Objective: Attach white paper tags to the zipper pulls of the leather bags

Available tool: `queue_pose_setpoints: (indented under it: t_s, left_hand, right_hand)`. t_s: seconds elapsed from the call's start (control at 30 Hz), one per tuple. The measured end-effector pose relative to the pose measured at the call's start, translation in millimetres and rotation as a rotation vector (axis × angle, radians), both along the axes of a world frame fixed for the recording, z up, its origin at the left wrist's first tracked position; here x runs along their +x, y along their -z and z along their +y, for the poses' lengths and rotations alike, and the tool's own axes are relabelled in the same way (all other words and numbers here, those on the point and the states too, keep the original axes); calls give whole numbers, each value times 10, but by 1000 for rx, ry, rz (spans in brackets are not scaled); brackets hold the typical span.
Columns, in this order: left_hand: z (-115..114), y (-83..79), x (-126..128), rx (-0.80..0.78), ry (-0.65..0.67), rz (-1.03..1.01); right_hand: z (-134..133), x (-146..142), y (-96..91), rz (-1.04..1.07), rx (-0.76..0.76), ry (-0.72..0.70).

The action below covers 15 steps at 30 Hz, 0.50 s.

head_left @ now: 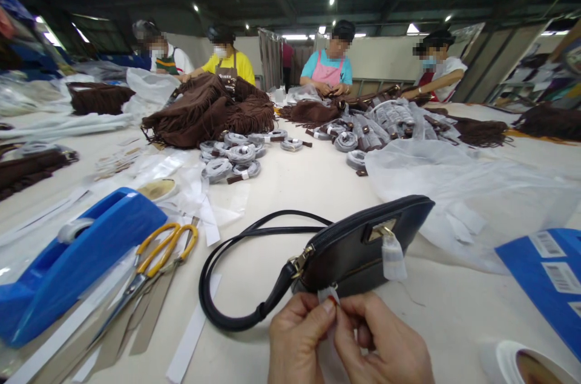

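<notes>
A small black handbag (358, 251) with a long black strap (236, 263) lies on the white table in front of me. A gold clasp on its front carries a clear film tag (393, 257). My left hand (297, 341) and my right hand (385, 344) meet at the bag's near edge. Both pinch a small strip of white film (327, 294) between thumbs and fingertips, touching the bag's lower rim.
A blue tape dispenser (77, 257) and yellow-handled scissors (157, 257) lie at my left among paper strips. A blue box (544, 275) and a tape roll (521, 363) sit at right. Brown fringed bags (209, 109), wrapped straps (236, 157) and plastic sheets (458, 190) lie farther off, where several people work.
</notes>
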<state>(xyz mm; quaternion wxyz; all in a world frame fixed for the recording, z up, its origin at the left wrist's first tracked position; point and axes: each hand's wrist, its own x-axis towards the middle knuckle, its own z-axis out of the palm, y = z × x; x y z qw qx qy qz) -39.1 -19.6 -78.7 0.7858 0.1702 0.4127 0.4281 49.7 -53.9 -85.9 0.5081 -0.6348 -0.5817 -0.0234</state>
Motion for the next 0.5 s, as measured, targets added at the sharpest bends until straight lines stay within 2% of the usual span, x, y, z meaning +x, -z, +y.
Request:
queue_pose_setpoints:
  t_s: [0.1, 0.17, 0.27, 0.37, 0.5]
  left_hand:
    - [25, -49, 18, -36, -40, -14]
    - [33, -76, 30, -51, -53, -13]
    - [29, -90, 40, -68, -28, -34]
    - [23, -85, 40, -76, -47, -20]
    - [28, -99, 38, -78, -79, -10]
  right_hand:
    - [60, -37, 19, -178, 121, 63]
    - [72, -68, 25, -228, 152, 56]
    - [37, -78, 28, -152, 131, -17]
    - [-26, -19, 19, -1, 84, -145]
    - [-59, 112, -19, 89, 11, -324]
